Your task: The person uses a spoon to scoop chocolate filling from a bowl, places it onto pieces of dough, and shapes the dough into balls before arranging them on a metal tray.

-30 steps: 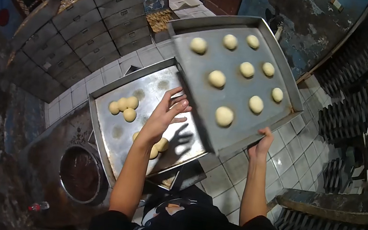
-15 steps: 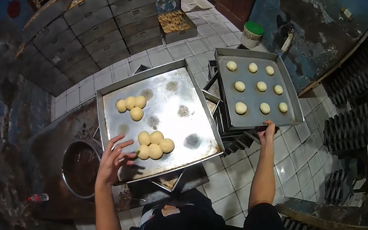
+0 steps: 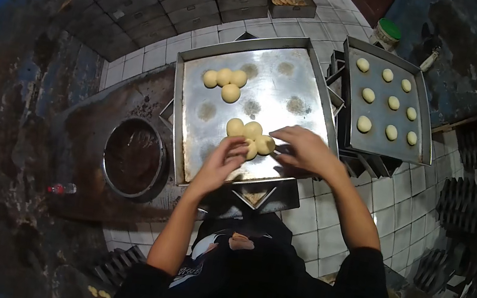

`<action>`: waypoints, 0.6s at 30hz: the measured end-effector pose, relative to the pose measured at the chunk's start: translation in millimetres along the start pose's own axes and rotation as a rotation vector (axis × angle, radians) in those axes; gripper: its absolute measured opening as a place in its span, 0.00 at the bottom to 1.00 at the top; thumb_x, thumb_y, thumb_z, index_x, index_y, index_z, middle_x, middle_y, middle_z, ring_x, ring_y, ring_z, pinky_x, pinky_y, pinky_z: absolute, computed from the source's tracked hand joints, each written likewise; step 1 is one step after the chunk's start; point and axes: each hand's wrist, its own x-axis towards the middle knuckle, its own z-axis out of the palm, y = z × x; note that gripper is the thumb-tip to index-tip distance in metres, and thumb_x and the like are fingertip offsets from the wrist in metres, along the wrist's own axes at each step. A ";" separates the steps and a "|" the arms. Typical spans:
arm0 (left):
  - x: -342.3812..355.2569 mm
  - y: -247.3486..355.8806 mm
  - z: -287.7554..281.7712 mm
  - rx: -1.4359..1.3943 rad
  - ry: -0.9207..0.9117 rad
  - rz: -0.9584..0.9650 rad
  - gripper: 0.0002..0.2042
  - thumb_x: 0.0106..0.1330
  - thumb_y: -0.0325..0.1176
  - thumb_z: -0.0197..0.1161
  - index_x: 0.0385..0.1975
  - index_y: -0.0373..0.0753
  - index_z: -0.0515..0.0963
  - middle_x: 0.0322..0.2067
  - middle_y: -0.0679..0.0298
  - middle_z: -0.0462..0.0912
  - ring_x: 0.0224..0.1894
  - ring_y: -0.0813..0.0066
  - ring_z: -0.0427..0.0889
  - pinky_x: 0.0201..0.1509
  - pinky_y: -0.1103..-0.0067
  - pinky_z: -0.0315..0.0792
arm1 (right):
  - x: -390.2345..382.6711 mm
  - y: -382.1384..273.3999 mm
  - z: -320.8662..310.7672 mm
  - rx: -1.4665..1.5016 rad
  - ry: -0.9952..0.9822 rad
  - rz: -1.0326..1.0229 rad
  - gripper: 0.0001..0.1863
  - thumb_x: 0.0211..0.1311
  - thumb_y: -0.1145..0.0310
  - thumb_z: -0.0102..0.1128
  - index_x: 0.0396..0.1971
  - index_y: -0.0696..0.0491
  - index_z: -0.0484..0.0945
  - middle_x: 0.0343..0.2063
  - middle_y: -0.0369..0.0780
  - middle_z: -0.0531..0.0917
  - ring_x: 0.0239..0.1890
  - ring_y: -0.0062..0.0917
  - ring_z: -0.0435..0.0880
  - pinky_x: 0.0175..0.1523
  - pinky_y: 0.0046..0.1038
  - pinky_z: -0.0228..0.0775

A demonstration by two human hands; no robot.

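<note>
While hands (image 3: 262, 155) meet dough balls (image 3: 250, 137), bowl (image 3: 133, 157) sits beside.

Black short-sleeved top, bare forearms, small white chest print

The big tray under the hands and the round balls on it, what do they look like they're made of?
Big tray: likely bare sheet metal, dull silver, reflective, with smudged patches. Balls: probably raw dough, pale yellow, matte, smooth and rounded.

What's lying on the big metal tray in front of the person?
On the big tray: four dough balls at the far end, another cluster under both hands. The hands cover part of it, so its count is unclear.
</note>
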 end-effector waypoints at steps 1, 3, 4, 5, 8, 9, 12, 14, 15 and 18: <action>9.9 -3.7 6.7 -0.003 0.009 0.004 0.24 0.76 0.27 0.59 0.69 0.34 0.65 0.64 0.53 0.76 0.66 0.64 0.78 0.71 0.69 0.72 | 15.0 -3.7 17.8 -0.111 -0.055 -0.080 0.26 0.56 0.66 0.72 0.56 0.51 0.83 0.51 0.40 0.85 0.54 0.37 0.83 0.60 0.37 0.75; 30.4 -13.2 17.4 0.038 -0.028 0.179 0.26 0.72 0.22 0.56 0.70 0.33 0.63 0.67 0.51 0.71 0.72 0.60 0.71 0.77 0.68 0.65 | 26.5 11.2 57.1 -0.280 -0.060 -0.117 0.24 0.57 0.66 0.71 0.55 0.50 0.83 0.50 0.39 0.85 0.53 0.37 0.82 0.60 0.36 0.74; 37.2 -18.9 17.2 0.027 -0.027 0.183 0.26 0.72 0.22 0.56 0.70 0.33 0.63 0.67 0.51 0.71 0.72 0.60 0.71 0.77 0.68 0.65 | 30.4 18.8 72.2 -0.441 -0.060 -0.156 0.22 0.58 0.65 0.69 0.54 0.50 0.83 0.48 0.38 0.85 0.52 0.37 0.82 0.60 0.35 0.74; 41.2 -24.3 16.2 0.068 -0.030 0.158 0.27 0.70 0.21 0.55 0.70 0.33 0.62 0.68 0.50 0.70 0.72 0.59 0.71 0.78 0.68 0.63 | 36.4 17.5 73.9 -0.471 0.006 -0.223 0.21 0.58 0.63 0.67 0.52 0.51 0.84 0.42 0.39 0.85 0.48 0.38 0.83 0.56 0.36 0.76; 50.0 -51.6 1.9 0.126 -0.006 0.068 0.29 0.67 0.21 0.55 0.70 0.32 0.60 0.68 0.46 0.69 0.74 0.56 0.69 0.79 0.66 0.62 | 56.8 -7.5 51.9 -0.325 -0.332 -0.012 0.18 0.56 0.62 0.65 0.45 0.54 0.84 0.39 0.42 0.87 0.46 0.40 0.85 0.51 0.38 0.78; 49.3 -59.6 1.3 0.117 0.026 0.095 0.27 0.70 0.24 0.55 0.69 0.32 0.62 0.67 0.46 0.71 0.73 0.57 0.70 0.78 0.66 0.63 | 62.7 -13.7 36.6 -0.096 -0.517 0.144 0.15 0.54 0.63 0.62 0.38 0.57 0.84 0.38 0.47 0.87 0.42 0.41 0.85 0.48 0.39 0.77; 37.7 -43.0 5.6 0.079 0.073 0.111 0.21 0.77 0.32 0.52 0.65 0.31 0.68 0.62 0.48 0.77 0.67 0.59 0.76 0.72 0.67 0.68 | 32.1 7.1 34.3 0.711 -0.484 0.251 0.18 0.54 0.68 0.58 0.42 0.60 0.83 0.38 0.37 0.86 0.42 0.23 0.81 0.50 0.28 0.73; 12.9 -20.0 -7.2 0.062 0.145 0.082 0.19 0.81 0.36 0.50 0.63 0.31 0.72 0.58 0.49 0.80 0.62 0.61 0.80 0.68 0.68 0.72 | 30.5 -51.9 21.3 0.942 -0.261 0.272 0.17 0.61 0.71 0.60 0.49 0.61 0.82 0.42 0.35 0.85 0.46 0.18 0.82 0.54 0.25 0.74; -1.3 -8.4 -11.7 -0.239 0.132 0.090 0.19 0.83 0.40 0.48 0.59 0.31 0.75 0.52 0.53 0.83 0.56 0.65 0.82 0.63 0.70 0.74 | 34.4 -87.4 21.7 0.932 -0.114 0.289 0.16 0.64 0.72 0.64 0.49 0.61 0.82 0.43 0.35 0.85 0.47 0.18 0.83 0.55 0.25 0.75; -38.5 31.5 -19.8 -0.223 0.422 0.334 0.22 0.86 0.47 0.45 0.42 0.35 0.80 0.33 0.67 0.82 0.36 0.80 0.77 0.42 0.77 0.74 | 55.0 -159.8 57.0 0.855 0.178 0.361 0.18 0.66 0.72 0.72 0.52 0.63 0.81 0.44 0.37 0.86 0.47 0.19 0.86 0.54 0.24 0.79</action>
